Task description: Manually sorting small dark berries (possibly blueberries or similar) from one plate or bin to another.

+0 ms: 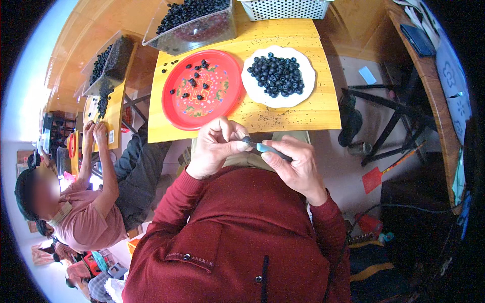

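Above my lap, just off the table's near edge, both hands are close together. Between the thumb and fingers of my left hand (221, 144) is a small dark ball (246, 140), like a blueberry or a bead. My right hand (295, 164) grips a small knife-like tool (263, 148) with a light-blue and dark handle. Its thin metal tip points at the ball and seems to touch it. A red patterned tray (174, 108) carries several dark balls, some clumped. On the right, a scalloped white plate (306, 63) bears a heap of bluish-black balls.
Dark crumbs litter the yellow table (283, 118). A clear bin (202, 38) of dark balls stands at the back beside a white perforated basket (283, 11). To the left, another person (88, 207) works at a second table. A black-framed stool (389, 108) is at right.
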{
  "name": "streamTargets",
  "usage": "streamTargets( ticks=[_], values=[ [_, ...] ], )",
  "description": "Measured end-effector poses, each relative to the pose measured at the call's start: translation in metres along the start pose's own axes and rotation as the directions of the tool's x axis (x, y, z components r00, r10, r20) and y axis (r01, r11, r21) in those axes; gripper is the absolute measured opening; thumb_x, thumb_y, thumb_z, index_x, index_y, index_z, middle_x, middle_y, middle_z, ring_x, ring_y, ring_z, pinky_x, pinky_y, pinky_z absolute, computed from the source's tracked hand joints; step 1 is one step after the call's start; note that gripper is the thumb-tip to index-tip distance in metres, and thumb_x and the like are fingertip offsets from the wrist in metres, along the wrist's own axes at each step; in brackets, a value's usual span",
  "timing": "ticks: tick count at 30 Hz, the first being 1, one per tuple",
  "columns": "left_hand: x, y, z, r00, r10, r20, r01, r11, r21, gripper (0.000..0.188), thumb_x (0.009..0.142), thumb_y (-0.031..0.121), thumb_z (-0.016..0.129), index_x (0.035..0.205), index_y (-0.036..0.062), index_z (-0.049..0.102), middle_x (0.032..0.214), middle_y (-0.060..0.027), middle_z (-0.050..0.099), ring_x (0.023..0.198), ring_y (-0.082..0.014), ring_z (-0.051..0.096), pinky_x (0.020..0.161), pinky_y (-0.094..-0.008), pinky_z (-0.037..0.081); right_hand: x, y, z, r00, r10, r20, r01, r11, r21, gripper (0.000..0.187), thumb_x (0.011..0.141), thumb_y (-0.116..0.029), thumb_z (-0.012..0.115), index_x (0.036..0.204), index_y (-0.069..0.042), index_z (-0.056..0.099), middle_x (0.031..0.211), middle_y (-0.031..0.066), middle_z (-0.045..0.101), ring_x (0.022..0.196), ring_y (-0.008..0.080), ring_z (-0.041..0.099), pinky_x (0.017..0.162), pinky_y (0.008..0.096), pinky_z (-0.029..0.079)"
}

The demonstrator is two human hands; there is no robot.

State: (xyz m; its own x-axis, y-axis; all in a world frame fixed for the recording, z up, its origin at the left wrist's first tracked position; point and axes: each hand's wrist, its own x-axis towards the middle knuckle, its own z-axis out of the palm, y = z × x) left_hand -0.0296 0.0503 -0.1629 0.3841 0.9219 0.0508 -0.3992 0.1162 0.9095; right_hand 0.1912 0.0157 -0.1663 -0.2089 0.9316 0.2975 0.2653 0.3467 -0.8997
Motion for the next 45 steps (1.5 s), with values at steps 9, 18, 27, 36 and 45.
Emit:
streamTargets(
  ticks=[9, 18, 27, 36, 45],
  values=[
    [-0.007, 0.006, -0.002, 1.0, -0.021, 0.023, 0.024, 0.993, -0.118, 0.031, 0.08, -0.01, 0.073, 0.08, 0.008, 0.048, 0.088, -0.0141, 0.067, 0.08, -0.0197, 0.067, 0.073, -0.0311, 0.056, 0.005, 0.015, -0.001, 0.993, 0.084, -0.083, -0.078, 0.994, 0.073, 0.028, 0.092, -0.028, 0.069, 0.103, -0.002, 0.073, 0.083, 0.0143, 0.069, 0.071, 0.0251, 0.068, 0.064, 0.0349, 0.051],
    [0.006, 0.017, -0.043, 0.95, 0.182, -0.254, -0.035, 0.869, 0.493, 0.018, 0.083, -0.008, 0.074, 0.091, 0.0024, 0.061, 0.095, -0.0068, 0.068, 0.086, -0.0113, 0.064, 0.078, -0.0261, 0.054, 0.004, 0.047, 0.0, 0.947, 0.238, -0.216, -0.226, 0.971, 0.079, 0.035, 0.097, -0.032, 0.064, 0.102, 0.002, 0.072, 0.082, 0.0148, 0.071, 0.072, 0.0201, 0.068, 0.065, 0.0324, 0.05],
    [0.038, 0.033, -0.082, 0.901, 0.375, -0.218, 0.112, 0.283, 0.953, 0.015, 0.081, 0.004, 0.077, 0.092, -0.0012, 0.067, 0.087, -0.0093, 0.069, 0.076, -0.0157, 0.067, 0.071, -0.0278, 0.053, -0.001, 0.071, 0.006, 0.928, 0.254, -0.274, -0.222, 0.965, 0.141, 0.033, 0.098, -0.027, 0.065, 0.105, 0.005, 0.07, 0.069, -0.0007, 0.059, 0.066, 0.0042, 0.047, 0.057, 0.0242, 0.039],
    [0.094, -0.007, -0.013, 0.941, 0.231, 0.248, -0.279, 0.114, 0.954, 0.018, 0.08, 0.01, 0.071, 0.098, 0.0047, 0.07, 0.091, -0.013, 0.069, 0.084, -0.0323, 0.067, 0.076, -0.0414, 0.054, 0.003, 0.071, -0.001, 0.933, 0.257, -0.251, -0.217, 0.96, 0.177, 0.037, 0.098, -0.032, 0.064, 0.098, 0.004, 0.071, 0.066, 0.0015, 0.058, 0.064, 0.0056, 0.05, 0.056, 0.0269, 0.04],
    [0.13, -0.022, -0.004, 0.898, 0.074, 0.435, -0.437, 0.013, 0.9, 0.019, 0.077, 0.01, 0.067, 0.095, 0.0046, 0.071, 0.092, -0.0107, 0.069, 0.09, -0.0316, 0.065, 0.078, -0.0429, 0.055, -0.001, 0.072, 0.0, 0.919, 0.294, -0.262, -0.251, 0.95, 0.185, 0.035, 0.098, -0.031, 0.064, 0.103, 0.003, 0.072, 0.072, 0.0049, 0.067, 0.067, 0.0069, 0.055, 0.059, 0.0271, 0.044]
  ],
)
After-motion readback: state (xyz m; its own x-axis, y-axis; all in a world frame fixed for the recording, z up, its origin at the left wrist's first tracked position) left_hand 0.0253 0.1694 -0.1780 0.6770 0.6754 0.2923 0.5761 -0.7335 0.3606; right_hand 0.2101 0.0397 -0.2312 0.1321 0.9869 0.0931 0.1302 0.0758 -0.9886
